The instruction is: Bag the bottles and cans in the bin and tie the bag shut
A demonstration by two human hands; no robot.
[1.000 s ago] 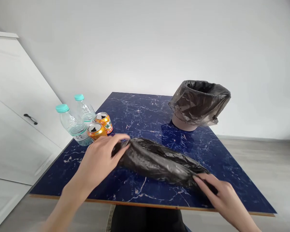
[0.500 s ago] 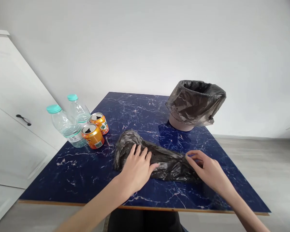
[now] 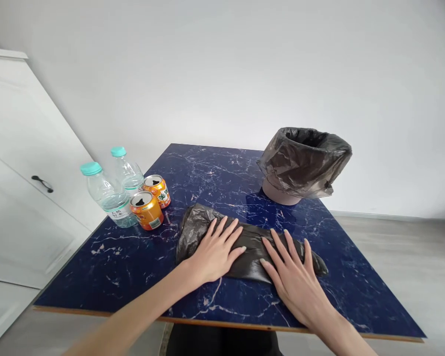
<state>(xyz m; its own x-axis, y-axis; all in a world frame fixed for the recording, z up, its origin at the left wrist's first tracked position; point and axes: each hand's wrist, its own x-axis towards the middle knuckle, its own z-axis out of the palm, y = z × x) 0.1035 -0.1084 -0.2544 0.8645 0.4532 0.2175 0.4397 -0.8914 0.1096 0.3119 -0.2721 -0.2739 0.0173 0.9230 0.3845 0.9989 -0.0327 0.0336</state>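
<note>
A black plastic bag (image 3: pixel 249 254) lies flattened in a long strip across the front of the table, its left end still puffed and crumpled. Pressed on its left half is my left hand (image 3: pixel 215 252), palm down with the fingers spread. My right hand (image 3: pixel 294 277) rests flat on the right half, fingers also apart. Neither hand grips the bag; both only lie on top. Part of the bag is hidden beneath the palms.
Two clear bottles with teal caps (image 3: pixel 109 195) stand at the table's left side, beside two opened orange cans (image 3: pixel 147 211). A bin lined with a black bag (image 3: pixel 306 160) is at the back right. The blue marbled table (image 3: pixel 203 168) has a front edge near me.
My right hand has let go of the bag's right end and now lies flat on it, fingers spread. The bag's right part looks flatter. My left hand stays on the bag.
</note>
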